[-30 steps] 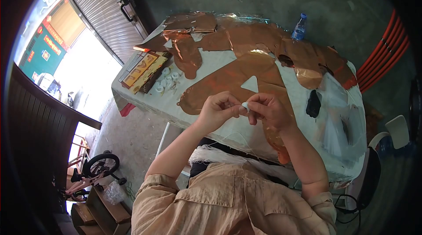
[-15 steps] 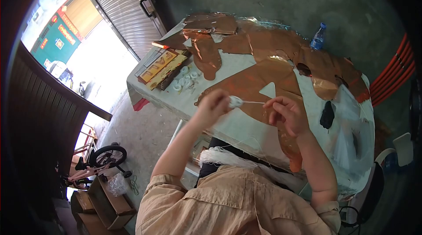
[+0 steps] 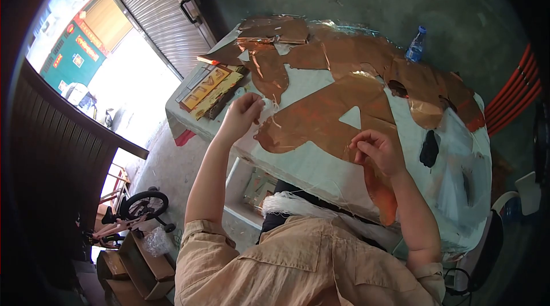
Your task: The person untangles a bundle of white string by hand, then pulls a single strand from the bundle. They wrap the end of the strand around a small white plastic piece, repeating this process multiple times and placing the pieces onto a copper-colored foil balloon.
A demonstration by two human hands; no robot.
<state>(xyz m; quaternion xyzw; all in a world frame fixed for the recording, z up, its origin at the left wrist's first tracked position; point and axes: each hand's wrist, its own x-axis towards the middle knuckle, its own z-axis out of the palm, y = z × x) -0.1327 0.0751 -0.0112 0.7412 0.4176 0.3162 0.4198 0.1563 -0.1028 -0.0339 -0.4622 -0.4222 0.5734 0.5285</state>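
My left hand (image 3: 245,113) is closed around a small white coil of string (image 3: 267,106), its loose ends sticking out to the right. It hangs over the left part of the table, in front of a pile of small white coils that it mostly hides. Over the lower edge of a shiny copper-brown sheet (image 3: 321,114) with a triangular hole, my right hand (image 3: 379,151) has its fingers curled, thumb and forefinger close together. Whether a thread is between them is too fine to make out.
A yellow and brown box (image 3: 211,91) lies at the table's left end. More brown sheets (image 3: 349,54) run along the far edge, with a blue-labelled bottle (image 3: 416,45) behind. On the right are a black item (image 3: 428,148) and clear plastic (image 3: 458,180). White strands (image 3: 292,203) lie at my waist.
My left hand has moved left and away from my right hand, carrying the white coil. The strand stretched between both hands no longer shows. My right hand has barely shifted.
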